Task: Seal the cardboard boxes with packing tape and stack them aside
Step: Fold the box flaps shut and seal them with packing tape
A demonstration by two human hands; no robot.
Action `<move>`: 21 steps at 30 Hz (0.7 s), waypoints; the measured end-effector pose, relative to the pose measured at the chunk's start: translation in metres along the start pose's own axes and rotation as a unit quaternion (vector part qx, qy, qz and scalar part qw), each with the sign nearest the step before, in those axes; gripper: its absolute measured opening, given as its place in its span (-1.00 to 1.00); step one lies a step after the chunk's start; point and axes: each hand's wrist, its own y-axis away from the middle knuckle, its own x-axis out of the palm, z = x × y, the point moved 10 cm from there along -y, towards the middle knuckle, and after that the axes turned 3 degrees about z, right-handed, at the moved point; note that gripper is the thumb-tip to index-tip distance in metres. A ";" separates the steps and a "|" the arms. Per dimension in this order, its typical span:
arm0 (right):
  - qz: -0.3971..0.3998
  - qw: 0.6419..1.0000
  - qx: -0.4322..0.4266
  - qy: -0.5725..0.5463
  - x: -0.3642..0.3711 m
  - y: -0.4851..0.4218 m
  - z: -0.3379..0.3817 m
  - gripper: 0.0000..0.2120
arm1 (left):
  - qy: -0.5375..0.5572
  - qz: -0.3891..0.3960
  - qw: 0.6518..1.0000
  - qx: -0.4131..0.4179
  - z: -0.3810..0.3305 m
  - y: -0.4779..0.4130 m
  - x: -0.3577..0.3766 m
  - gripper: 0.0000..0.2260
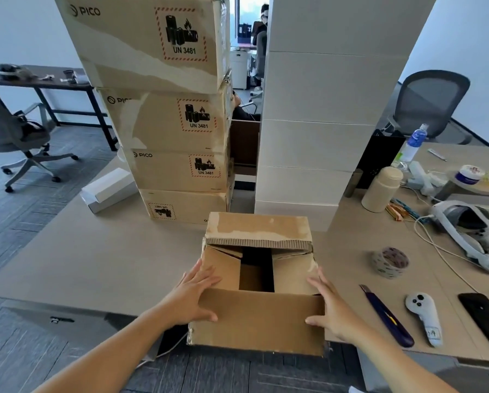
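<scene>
An unsealed cardboard box [258, 321] sits at the table's near edge, its two side flaps folded in with a dark gap between them. The far flap stands up and the near flap hangs toward me. My left hand [193, 295] lies flat against the box's left side, thumb on the near flap. At the right side, my right hand [329, 309] rests the same way, fingers straight and thumb touching that flap. A roll of packing tape [390, 262] lies on the table to the right of the box, apart from both hands.
Behind the box rises a stack of several brown PICO boxes [178, 117], with a tall stack of white boxes [317, 114] beside it. A blue utility knife [386, 316], a white controller [423, 317], a black phone [485, 321], a headset [475, 231] and a flask [380, 188] lie right.
</scene>
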 end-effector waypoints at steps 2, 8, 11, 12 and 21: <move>-0.083 0.995 -0.002 0.052 -0.002 0.000 0.003 -0.22 | -0.010 -0.072 0.997 0.006 -0.002 -0.001 0.000 -0.19; -0.177 0.979 -0.012 0.104 -0.009 0.002 0.004 -0.53 | 0.062 -0.234 0.970 0.019 0.003 0.008 -0.003 -0.71; -0.151 0.981 -0.029 0.116 -0.005 0.007 0.002 -0.52 | 0.035 -0.269 0.962 0.016 0.004 0.015 -0.015 -0.63; -0.130 0.984 -0.042 0.114 -0.001 0.011 0.002 -0.50 | 0.019 -0.277 0.961 0.007 0.007 0.017 -0.019 -0.54; -0.142 0.968 -0.079 0.192 -0.034 0.031 0.022 -0.47 | -0.020 -0.352 0.936 0.004 -0.006 -0.006 -0.065 -0.67</move>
